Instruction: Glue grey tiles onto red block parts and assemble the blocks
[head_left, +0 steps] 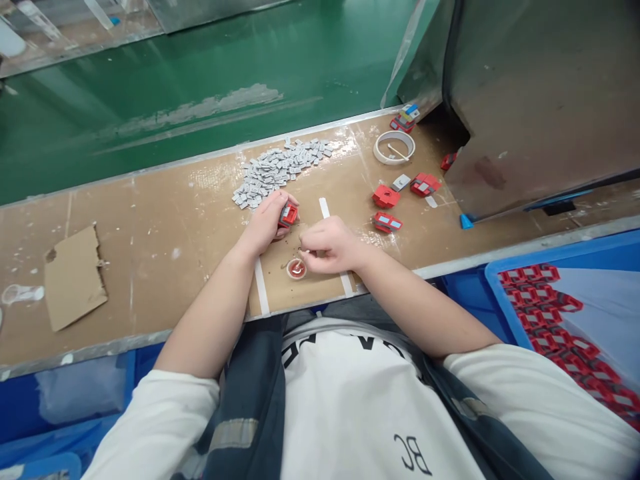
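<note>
My left hand [267, 223] grips a small red plastic part [289, 215] just above the brown bench top [165, 233]. Beside it, my right hand [330, 245] pinches a thin stick whose tip dips into a small round red cap [296, 269] lying on the bench. A heap of several small grey chips [277, 170] lies just beyond my left hand. Three more red parts [386, 197] [387, 223] [425, 184] rest to the right of my right hand.
A roll of white tape [394, 147] sits at the back right near a dark metal housing [540, 100]. A cardboard scrap [74, 275] lies at the left. A blue tray [495, 277] with several red parts stands at the lower right. A green belt [200, 73] runs behind the bench.
</note>
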{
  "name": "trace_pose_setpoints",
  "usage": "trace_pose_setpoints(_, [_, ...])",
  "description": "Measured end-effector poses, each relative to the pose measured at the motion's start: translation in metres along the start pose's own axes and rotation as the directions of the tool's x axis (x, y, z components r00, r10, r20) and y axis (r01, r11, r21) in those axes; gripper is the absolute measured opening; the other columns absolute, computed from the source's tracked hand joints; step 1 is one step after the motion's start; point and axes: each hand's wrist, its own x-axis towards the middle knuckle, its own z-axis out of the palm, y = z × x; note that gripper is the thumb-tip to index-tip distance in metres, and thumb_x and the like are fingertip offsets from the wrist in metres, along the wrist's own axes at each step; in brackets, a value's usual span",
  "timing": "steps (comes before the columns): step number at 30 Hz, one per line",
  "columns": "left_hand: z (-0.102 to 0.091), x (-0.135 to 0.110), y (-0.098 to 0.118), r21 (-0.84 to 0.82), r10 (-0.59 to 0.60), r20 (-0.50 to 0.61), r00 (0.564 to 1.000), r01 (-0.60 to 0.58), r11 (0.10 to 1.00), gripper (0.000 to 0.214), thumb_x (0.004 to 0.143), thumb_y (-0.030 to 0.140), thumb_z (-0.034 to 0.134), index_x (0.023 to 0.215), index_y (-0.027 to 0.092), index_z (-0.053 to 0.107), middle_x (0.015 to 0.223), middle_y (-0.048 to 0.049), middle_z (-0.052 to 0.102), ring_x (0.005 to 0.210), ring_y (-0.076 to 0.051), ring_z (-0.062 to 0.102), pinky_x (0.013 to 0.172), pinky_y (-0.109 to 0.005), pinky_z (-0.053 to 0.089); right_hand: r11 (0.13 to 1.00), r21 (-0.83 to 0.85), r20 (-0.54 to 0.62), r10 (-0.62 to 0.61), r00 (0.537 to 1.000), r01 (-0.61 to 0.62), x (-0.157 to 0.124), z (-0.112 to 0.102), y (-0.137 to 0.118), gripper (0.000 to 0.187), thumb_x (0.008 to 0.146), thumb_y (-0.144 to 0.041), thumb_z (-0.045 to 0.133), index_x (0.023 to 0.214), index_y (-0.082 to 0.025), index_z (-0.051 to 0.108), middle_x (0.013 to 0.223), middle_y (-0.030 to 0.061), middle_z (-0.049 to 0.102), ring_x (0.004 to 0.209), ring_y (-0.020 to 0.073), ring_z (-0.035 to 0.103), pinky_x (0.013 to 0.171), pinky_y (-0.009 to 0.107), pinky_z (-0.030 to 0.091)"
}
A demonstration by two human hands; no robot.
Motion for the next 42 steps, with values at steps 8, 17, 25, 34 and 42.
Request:
trace_pose_setpoints(8, [-0.0013, 0.0011, 0.0000, -0.018, -0.005, 0.006, 1.000, 0.005, 1.000, 0.023, 0.103, 0.041, 0.048, 0.096, 0.021, 0.059, 0.078, -0.0005, 0.064, 0.040, -0.007, 0.038, 0.040, -0.021, 0.023, 0.997, -0.076, 0.139, 0.007, 0.990, 0.004, -0.0018, 0.0047, 0.0020, 0.036, 0.085, -0.023, 0.059, 0.060, -0.023, 0.034, 0.055, -0.0042, 0.039, 0.055, 0.0120, 0.034, 0.057, 0.029, 0.023])
trace_pose_setpoints(17, [-0.0003, 0.0005, 0.0009, -0.028, -0.019, 0.006, 1.000, 0.019, 0.999, 0.021, 0.104, 0.036, 0.045, 0.096, 0.021, 0.058, 0.075, -0.0003, 0.063, 0.040, -0.008, 0.039, 0.039, -0.021, 0.021, 1.000, -0.018, 0.101, 0.007, 0.995, -0.005, 0.0003, -0.0014, 0.0008, 0.038, 0.087, -0.020, 0.056, 0.063, -0.024, 0.027, 0.054, -0.0050, 0.036, 0.054, 0.0117, 0.031, 0.056, 0.030, 0.023])
trace_pose_setpoints(25, [-0.0013, 0.0006, -0.0005, -0.046, -0.006, 0.018, 1.000, 0.007, 0.999, 0.022, 0.102, 0.039, 0.049, 0.095, 0.021, 0.059, 0.077, -0.0002, 0.064, 0.040, -0.007, 0.038, 0.039, -0.020, 0.021, 1.000, -0.006, 0.250, 0.006, 0.968, -0.005, -0.0014, 0.0005, 0.0002, 0.031, 0.085, -0.022, 0.057, 0.064, -0.023, 0.035, 0.057, -0.0044, 0.043, 0.057, 0.0120, 0.038, 0.060, 0.028, 0.026])
trace_pose_setpoints(34, [-0.0005, -0.0003, 0.0006, -0.046, -0.013, 0.018, 1.000, 0.014, 0.999, 0.023, 0.100, 0.041, 0.050, 0.094, 0.021, 0.059, 0.075, 0.0000, 0.063, 0.040, -0.008, 0.038, 0.039, -0.021, 0.022, 0.997, 0.074, 0.266, -0.006, 0.964, -0.015, -0.0006, 0.0000, 0.0012, 0.022, 0.084, -0.021, 0.054, 0.068, -0.023, 0.040, 0.063, -0.0035, 0.047, 0.060, 0.0127, 0.039, 0.062, 0.029, 0.027])
trace_pose_setpoints(42, [0.0000, -0.0012, 0.0035, -0.028, -0.026, 0.006, 1.000, 0.026, 0.999, 0.023, 0.099, 0.043, 0.052, 0.094, 0.022, 0.059, 0.076, -0.0005, 0.065, 0.041, -0.008, 0.037, 0.039, -0.021, 0.022, 0.996, 0.054, 0.280, 0.054, 0.959, -0.072, 0.0004, 0.0032, 0.0006, 0.033, 0.089, -0.026, 0.056, 0.064, -0.023, 0.034, 0.058, -0.0051, 0.040, 0.056, 0.0113, 0.034, 0.060, 0.029, 0.024])
